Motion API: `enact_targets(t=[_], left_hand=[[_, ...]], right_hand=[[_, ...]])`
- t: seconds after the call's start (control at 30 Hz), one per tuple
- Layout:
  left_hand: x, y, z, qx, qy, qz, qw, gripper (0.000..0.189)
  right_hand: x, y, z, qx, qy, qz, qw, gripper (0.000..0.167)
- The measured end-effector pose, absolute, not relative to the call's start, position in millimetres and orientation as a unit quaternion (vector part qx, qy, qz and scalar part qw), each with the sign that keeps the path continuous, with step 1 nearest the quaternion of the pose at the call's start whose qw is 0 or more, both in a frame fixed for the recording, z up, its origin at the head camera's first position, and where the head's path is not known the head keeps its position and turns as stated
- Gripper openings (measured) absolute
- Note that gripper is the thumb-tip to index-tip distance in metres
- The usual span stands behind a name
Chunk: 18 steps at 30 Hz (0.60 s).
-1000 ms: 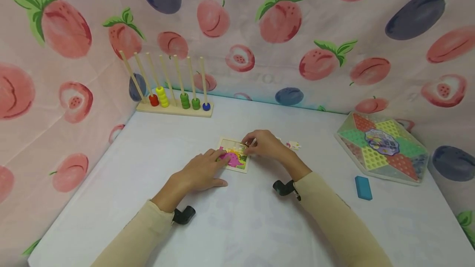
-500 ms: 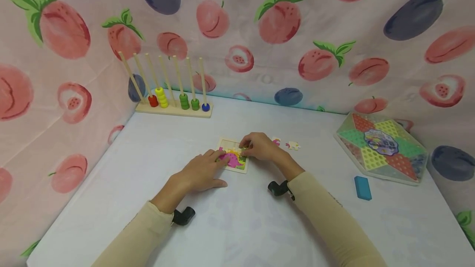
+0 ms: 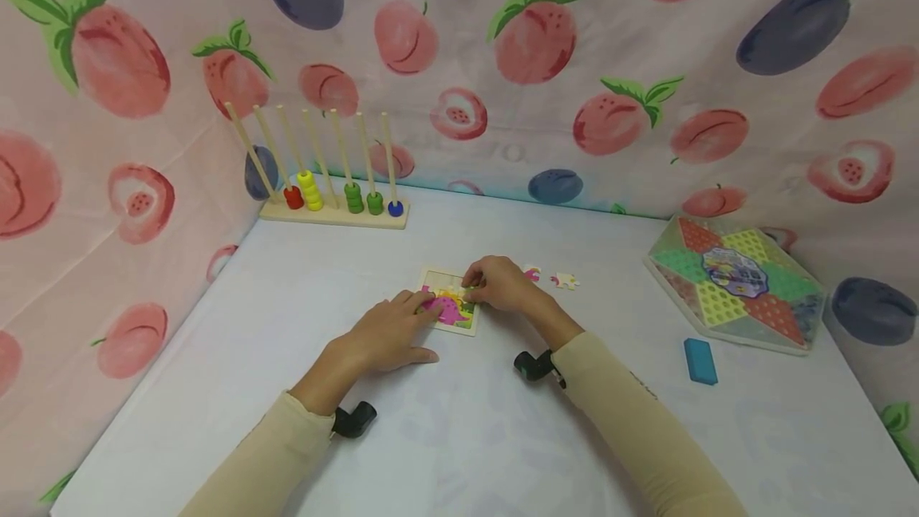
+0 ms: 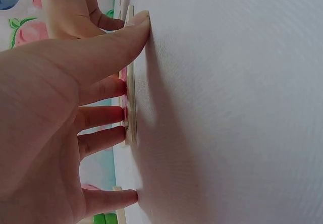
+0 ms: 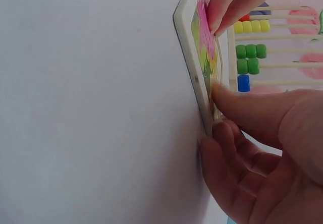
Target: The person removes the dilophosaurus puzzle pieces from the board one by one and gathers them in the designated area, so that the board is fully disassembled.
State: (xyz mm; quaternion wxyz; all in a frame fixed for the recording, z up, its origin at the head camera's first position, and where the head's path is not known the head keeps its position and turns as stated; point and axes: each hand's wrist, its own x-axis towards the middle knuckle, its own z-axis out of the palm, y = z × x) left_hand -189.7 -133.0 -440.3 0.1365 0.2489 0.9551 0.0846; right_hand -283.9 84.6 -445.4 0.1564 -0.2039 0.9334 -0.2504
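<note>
A small square jigsaw puzzle (image 3: 451, 311) with a pink dinosaur lies in a pale wooden frame on the table. My left hand (image 3: 388, 329) rests on its left side, fingers extended, thumb out along the frame's near edge in the left wrist view. At the upper right part of the puzzle my right hand (image 3: 498, 282) pinches a puzzle piece with thumb and fingertips; the piece is mostly hidden by the fingers. In the right wrist view the right thumb (image 5: 242, 105) presses at the puzzle's surface. The upper left of the frame shows bare wood.
Two loose puzzle pieces lie right of the right hand, a pink one (image 3: 532, 273) and a whitish one (image 3: 565, 281). A bead stacking rack (image 3: 333, 214) stands at back left. A hexagonal board game box (image 3: 735, 282) and a blue block (image 3: 700, 361) lie at right.
The right hand has shifted slightly left over the puzzle, uncovering the loose pink piece behind it. The left hand has stayed in place.
</note>
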Motion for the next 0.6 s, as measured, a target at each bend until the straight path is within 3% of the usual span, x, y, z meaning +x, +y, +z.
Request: enact_targets(t=[0.23,0.6], left_hand=[[-189.5,-133.4,-442.2,0.251,0.954,0.091,0.134,0.08],[-190.1,-133.5,-438.0,0.256,0.954,0.086,0.13,0.08]], right_hand=[[-283.2,82.2,-443.0,-0.198,0.941,-0.234,0.145,0.009],[-285.2,79.9,-443.5,-0.181,0.948,-0.215,0.147,0.013]])
